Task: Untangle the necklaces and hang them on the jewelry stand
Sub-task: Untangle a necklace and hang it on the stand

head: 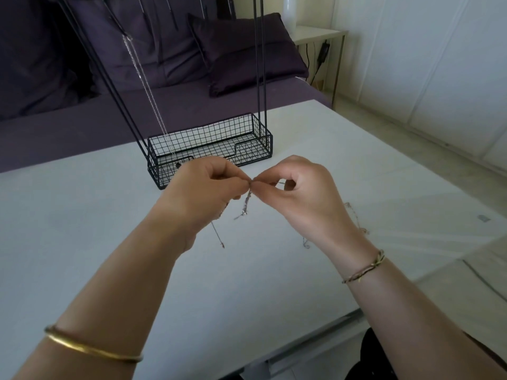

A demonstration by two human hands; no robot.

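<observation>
One jewelry stand [210,149], one silver necklace [145,86] hung on it, one table [82,215]. Two hands, the left hand [203,185] and right hand [299,193], pinch one tangle of chains [245,207], its chain count unclear. One gold bangle [90,349], one twisted bracelet [363,267], two purple pillows [241,50].

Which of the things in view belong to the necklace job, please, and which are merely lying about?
Job: tangled necklaces, pinched between left hand and right hand; jewelry stand; silver chain hanging on it.
Lying about: purple pillows; side table; charger with its cable.
</observation>
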